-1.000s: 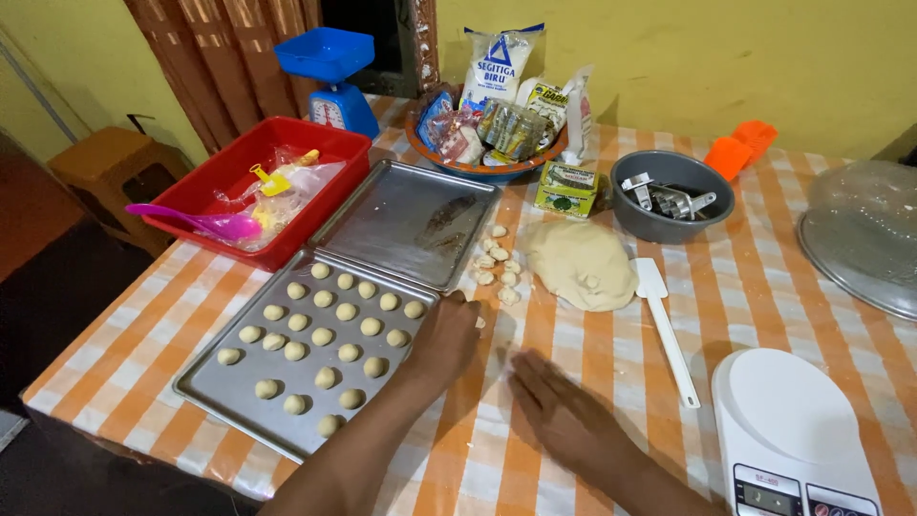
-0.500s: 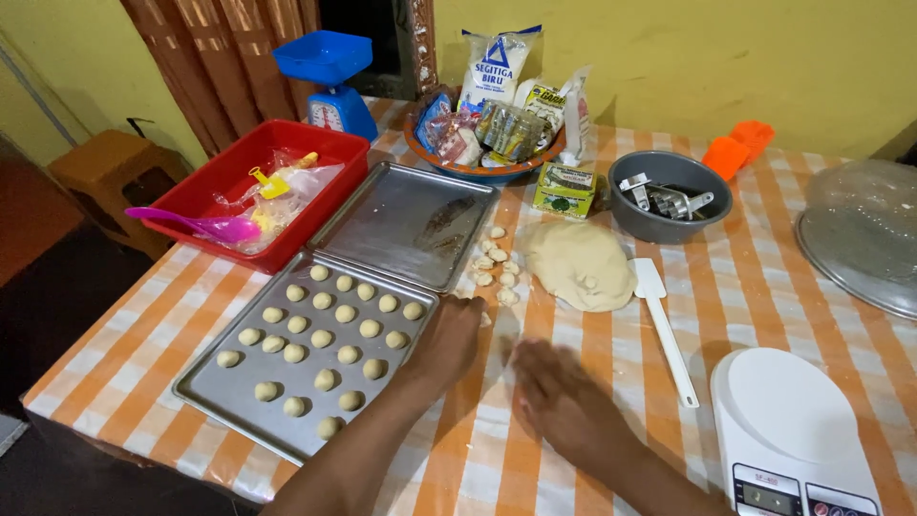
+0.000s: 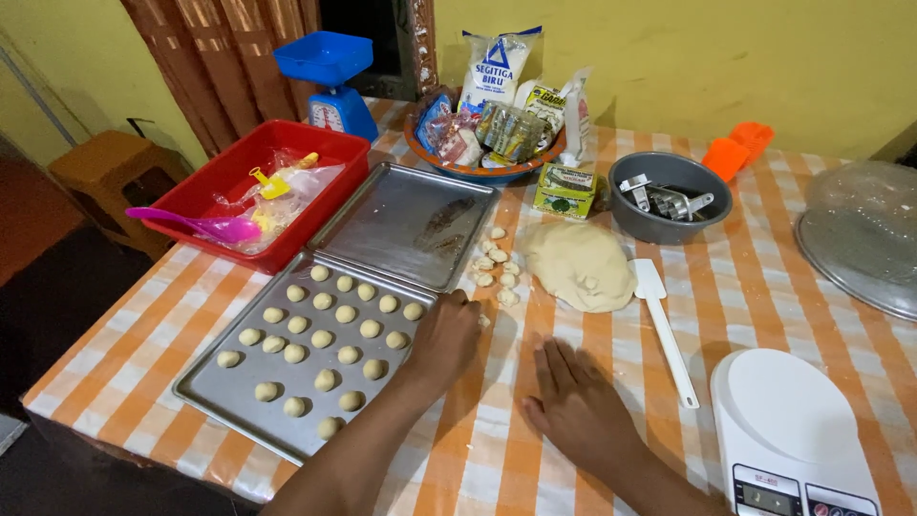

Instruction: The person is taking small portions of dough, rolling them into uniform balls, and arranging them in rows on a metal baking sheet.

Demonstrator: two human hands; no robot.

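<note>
Left hand point(image 3: 447, 336), frame centre: fingers curled at the edge of the baking tray point(image 3: 229, 394), whatever they pinch hidden. Right hand point(image 3: 576, 406), lower centre: flat on the tablecloth point(image 3: 497, 449), fingers together. Dough balls point(image 3: 323, 327) in rows on tray; dough lump point(image 3: 581, 265) above; digital scale point(image 3: 798, 440) cut off lower right.
</note>
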